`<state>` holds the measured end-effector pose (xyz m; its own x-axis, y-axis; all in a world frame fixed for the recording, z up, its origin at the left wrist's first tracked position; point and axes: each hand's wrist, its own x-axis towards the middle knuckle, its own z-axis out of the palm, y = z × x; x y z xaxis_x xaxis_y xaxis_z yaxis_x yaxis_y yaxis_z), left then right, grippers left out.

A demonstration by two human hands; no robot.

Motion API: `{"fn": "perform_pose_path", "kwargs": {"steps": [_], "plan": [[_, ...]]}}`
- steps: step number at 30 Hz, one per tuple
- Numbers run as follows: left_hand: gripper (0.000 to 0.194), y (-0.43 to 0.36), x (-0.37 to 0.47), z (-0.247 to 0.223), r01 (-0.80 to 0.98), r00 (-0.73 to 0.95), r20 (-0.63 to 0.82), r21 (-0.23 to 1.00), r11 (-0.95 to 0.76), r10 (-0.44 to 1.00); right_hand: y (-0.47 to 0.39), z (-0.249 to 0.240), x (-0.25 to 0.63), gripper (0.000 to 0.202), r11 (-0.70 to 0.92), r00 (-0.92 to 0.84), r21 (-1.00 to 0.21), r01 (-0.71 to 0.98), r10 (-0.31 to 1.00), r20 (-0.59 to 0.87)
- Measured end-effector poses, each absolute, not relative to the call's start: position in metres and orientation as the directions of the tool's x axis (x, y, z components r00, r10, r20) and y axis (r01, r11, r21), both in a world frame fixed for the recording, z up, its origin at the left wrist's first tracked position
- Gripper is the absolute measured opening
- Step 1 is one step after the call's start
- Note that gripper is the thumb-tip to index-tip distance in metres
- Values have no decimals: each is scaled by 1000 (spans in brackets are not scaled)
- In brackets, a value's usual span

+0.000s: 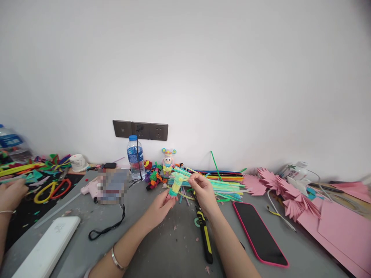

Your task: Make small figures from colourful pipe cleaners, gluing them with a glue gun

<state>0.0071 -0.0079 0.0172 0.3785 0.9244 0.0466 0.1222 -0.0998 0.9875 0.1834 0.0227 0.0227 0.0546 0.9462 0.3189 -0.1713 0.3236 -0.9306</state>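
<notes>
Between my hands, above the grey table, is a small green and yellow pipe-cleaner figure. My left hand is closed on its lower end. At its upper right, the fingers of my right hand are pinched together on a thin pale strand that seems to join the figure; their tips partly hide it. Behind lies a bundle of pale green and blue pipe cleaners. A small decorated doll stands upright just beyond the figure. Under my right wrist is a black and yellow pair of pliers, its jaws partly hidden.
A water bottle stands by the wall sockets. To the right lie a pink-edged phone and pink folded paper. At left are a white box-like device, scissors and another person's hand.
</notes>
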Motion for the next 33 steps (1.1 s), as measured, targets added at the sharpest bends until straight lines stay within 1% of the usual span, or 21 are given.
{"fn": "perform_pose_path", "kwargs": {"steps": [4, 7, 10, 12, 14, 17, 23, 28, 33], "plan": [[26, -8, 6, 16, 128, 384, 48, 986, -105, 922, 23, 23, 183, 27, 319, 68, -935, -156, 948, 312], [26, -8, 7, 16, 131, 378, 55, 985, -112, 924, 23, 24, 182, 28, 322, 75, -929, -184, 947, 313], [33, -5, 8, 14, 88, 323, 54, 992, -87, 945, 22, 24, 184, 29, 301, 47, -928, -218, 953, 298], [40, -1, 7, 12, 31, 253, 48, 998, -57, 966, 21, 25, 184, 30, 248, -35, -947, -201, 965, 260], [44, 3, 4, 10, -29, 175, 36, 999, -31, 984, 19, 26, 185, 32, 174, -154, -971, -161, 968, 199], [44, 8, -2, 9, -77, 114, 12, 997, -3, 993, 17, 28, 183, 34, 109, -269, -987, -122, 953, 139], [42, 10, -4, 8, -43, 143, 6, 999, 1, 990, 17, 27, 181, 32, 137, -284, -987, -89, 946, 156], [40, 11, -3, 7, -15, 166, 31, 999, -29, 986, 16, 25, 185, 29, 176, -328, -983, -57, 927, 185], [41, 12, -3, 4, 0, 195, 32, 999, -33, 980, 18, 25, 182, 30, 214, -330, -977, -11, 921, 205]]}}
